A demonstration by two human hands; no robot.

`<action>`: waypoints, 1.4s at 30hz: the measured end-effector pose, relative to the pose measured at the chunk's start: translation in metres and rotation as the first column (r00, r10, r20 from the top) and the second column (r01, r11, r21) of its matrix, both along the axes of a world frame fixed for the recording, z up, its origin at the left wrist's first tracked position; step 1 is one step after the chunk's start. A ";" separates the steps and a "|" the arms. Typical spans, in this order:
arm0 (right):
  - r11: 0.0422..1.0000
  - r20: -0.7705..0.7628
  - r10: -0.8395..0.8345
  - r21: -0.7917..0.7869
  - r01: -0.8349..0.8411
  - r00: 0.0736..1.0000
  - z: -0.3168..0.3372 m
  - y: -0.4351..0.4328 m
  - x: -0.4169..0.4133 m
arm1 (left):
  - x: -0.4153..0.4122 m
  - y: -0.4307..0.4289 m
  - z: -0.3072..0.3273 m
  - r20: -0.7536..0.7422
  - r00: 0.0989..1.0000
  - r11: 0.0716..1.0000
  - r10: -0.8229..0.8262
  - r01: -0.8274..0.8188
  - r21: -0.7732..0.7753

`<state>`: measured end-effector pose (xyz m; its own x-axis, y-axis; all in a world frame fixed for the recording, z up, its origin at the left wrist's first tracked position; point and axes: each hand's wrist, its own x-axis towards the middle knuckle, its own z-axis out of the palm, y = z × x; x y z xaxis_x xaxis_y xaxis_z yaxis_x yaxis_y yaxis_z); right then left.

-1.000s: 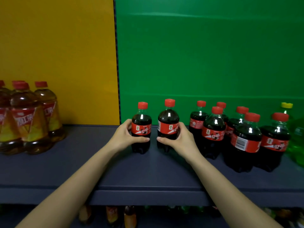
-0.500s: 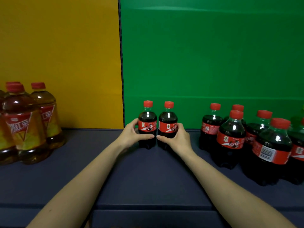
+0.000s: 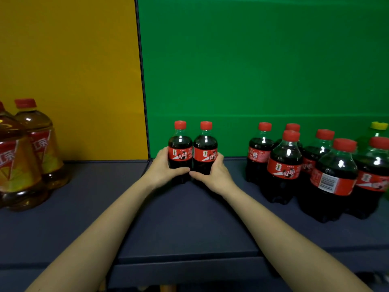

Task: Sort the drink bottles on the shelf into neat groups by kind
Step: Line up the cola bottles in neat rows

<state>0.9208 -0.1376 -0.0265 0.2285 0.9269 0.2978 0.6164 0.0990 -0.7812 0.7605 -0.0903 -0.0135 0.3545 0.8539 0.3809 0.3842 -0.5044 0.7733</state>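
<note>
Hands grip two upright cola bottles side by side: left hand [image 3: 163, 168] curls round the left bottle [image 3: 180, 151], right hand [image 3: 213, 174] round the right bottle [image 3: 205, 153], on the shelf [image 3: 189, 218].

A tea bottle [image 3: 41, 147] bore "红茶"; a rear cola bottle [image 3: 259, 153] seemingly read "Cola"; a nearer cola bottle [image 3: 332, 183] carried a barcode

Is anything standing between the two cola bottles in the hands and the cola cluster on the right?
Nothing visible. The left hand and right hand grip the two cola bottles, and only bare shelf separates them from the cola cluster.
</note>
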 end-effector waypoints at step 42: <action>0.994 -0.334 -0.083 0.046 0.104 0.939 -0.003 -0.187 0.156 | 0.172 -0.084 0.000 0.154 0.919 0.920 -0.364 0.381 -0.098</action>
<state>1.0764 -0.3249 -0.0299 0.4088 0.8787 0.2465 0.3324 0.1083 -0.9369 0.9326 -0.1739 -0.0132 0.6102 0.7128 0.3458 0.0786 -0.4889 0.8688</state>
